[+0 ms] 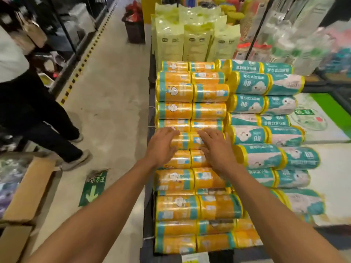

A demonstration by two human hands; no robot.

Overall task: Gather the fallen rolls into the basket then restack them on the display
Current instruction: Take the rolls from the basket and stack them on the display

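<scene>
Display [151, 103]: a dark-framed stand. Orange rolls [191, 111] lie on their sides in two columns along its left edge, stacked from near edge to far edge. Teal rolls [266, 133] lie the same way just beside them, toward the right edge. Tall pale green packs [197, 46] stand upright at the far edge.

Left hand [161, 147]: fingers straight and spread, palm down, resting on a left-column orange roll about midway along the stack. It grips nothing.

Right hand [216, 149]: likewise flat, fingers extended, resting on the neighbouring right-column roll. It grips nothing either.

Floor, left of the display: we note an open cardboard box [28, 188], contents blurred. A dark bin [134, 29] beyond the far left corner holds red goods. Another person [38, 111] stands in the aisle.
</scene>
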